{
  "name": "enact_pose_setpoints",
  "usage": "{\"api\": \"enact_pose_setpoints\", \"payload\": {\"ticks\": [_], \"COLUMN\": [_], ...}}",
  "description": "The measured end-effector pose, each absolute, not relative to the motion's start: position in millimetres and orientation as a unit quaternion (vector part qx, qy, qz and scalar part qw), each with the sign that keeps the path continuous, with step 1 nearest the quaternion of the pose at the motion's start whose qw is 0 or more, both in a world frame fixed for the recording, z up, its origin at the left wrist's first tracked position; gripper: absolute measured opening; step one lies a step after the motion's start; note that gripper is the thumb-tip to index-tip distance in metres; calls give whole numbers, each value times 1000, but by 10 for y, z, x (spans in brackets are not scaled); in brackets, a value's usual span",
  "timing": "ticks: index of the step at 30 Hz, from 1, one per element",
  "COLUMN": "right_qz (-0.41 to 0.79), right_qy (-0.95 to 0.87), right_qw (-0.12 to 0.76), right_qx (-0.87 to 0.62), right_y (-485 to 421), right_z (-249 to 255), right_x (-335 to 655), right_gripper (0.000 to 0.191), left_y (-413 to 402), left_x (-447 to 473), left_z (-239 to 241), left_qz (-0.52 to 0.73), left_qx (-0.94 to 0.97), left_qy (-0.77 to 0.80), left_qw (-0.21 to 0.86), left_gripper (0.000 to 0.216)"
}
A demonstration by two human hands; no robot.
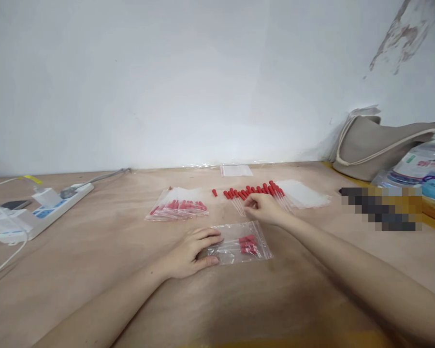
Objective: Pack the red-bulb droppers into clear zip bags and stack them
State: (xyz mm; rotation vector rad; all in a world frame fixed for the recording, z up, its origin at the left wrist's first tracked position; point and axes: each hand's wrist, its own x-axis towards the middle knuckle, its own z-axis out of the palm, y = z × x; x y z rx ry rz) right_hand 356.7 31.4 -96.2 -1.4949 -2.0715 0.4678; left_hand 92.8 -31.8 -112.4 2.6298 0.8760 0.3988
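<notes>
Our left hand (190, 251) lies flat, pinning the little bag (241, 247) still; at one o'clock, our right hand (263, 209) pinches a red dropper (239, 205).

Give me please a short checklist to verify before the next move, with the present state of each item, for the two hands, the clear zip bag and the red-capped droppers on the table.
1. Left hand rests on the open end of the clear plastic zip bag: ok.
2. Bag lies flat on the brown wooden table, with some red-capped droppers already inside: ok.
3. Right hand is at the loose row of red-capped glass droppers: ok.
4. Right hand really grips a dropper: cannot tell, the fingers hide it.
5. Mouth of the bag is open: cannot tell.
6. Pile of filled bags and stack of empty clear bags lie apart from the hands: ok.
</notes>
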Motion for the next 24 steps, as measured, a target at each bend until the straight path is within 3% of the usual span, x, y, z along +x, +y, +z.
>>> {"api": "enact_pose_setpoints", "payload": {"ticks": [5,16,19,24], "right_qz": [142,183,203,377], "right_qy": [-784,-723,-720,-568], "right_qw": [184,164,230,496], "right_qx": [-576,-646,-622,-538], "right_y": [644,945,789,337], "right_z": [-851,-803,-689,-814], "right_x": [2898,2473,2840,3673], "right_gripper": [24,53,57,56], "left_y": [-320,-340,-335,-328], "left_x": [936,937,933,921], "left_z": [-1119,-1116,-1119,-1138], "left_qz": [145,147,149,148], "left_qx": [925,923,924,923], "left_qy": [304,305,304,308], "left_qw": [176,181,179,176], "left_gripper": [46,46,47,47]}}
